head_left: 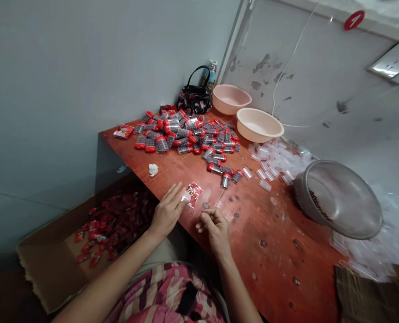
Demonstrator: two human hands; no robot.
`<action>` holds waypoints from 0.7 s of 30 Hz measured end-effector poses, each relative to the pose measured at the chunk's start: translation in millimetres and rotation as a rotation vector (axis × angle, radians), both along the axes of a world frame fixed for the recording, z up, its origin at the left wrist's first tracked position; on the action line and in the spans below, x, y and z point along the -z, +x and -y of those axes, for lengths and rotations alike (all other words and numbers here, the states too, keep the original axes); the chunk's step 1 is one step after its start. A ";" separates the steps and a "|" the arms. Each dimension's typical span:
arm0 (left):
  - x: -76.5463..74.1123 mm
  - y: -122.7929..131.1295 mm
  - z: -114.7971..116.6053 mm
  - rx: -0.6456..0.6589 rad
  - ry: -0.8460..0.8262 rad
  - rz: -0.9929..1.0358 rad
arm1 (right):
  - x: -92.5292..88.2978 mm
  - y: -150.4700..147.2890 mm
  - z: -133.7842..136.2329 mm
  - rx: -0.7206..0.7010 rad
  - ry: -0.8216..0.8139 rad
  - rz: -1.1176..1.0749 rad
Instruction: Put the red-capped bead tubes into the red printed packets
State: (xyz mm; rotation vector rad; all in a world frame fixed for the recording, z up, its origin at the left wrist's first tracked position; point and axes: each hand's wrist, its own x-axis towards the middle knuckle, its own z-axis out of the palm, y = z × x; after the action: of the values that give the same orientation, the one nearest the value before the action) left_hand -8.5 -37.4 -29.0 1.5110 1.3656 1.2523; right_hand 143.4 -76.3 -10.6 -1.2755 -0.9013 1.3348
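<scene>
My left hand (168, 210) rests at the near edge of the red-brown table (269, 251), its fingers pinching the corner of a small red and clear packet (193, 194) that lies on the wood. My right hand (214, 226) sits just to the right, fingers curled in a loose pinch; whether anything is in them I cannot make out. Beyond the hands lies a large heap of red-capped clear vials (186, 134) filled with dark contents. A few single vials (226, 177) lie closer to the packet.
A cardboard box (47, 264) with red packets stands left below the table. Two pink basins (258, 124) and a black handbag (195, 99) sit at the back. Right: empty clear vials (280, 159), a tilted metal sieve bowl (340, 197), plastic bags (388, 233).
</scene>
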 end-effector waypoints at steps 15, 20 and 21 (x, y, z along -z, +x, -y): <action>13.2 20.7 -12.1 0.052 0.277 -0.311 | 7.1 4.5 -27.5 0.029 -0.049 0.080; -10.5 24.4 5.3 0.109 0.120 0.047 | -3.6 2.3 -43.5 0.082 0.031 -0.003; -14.2 22.7 6.7 0.084 0.031 0.144 | -7.8 3.4 -44.9 0.067 0.034 0.000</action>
State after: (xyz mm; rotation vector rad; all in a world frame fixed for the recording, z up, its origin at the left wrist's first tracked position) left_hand 14.3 -44.0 -14.8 1.4547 1.1828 1.3081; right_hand 146.9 -31.4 -2.8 -1.2691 -0.8704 1.2618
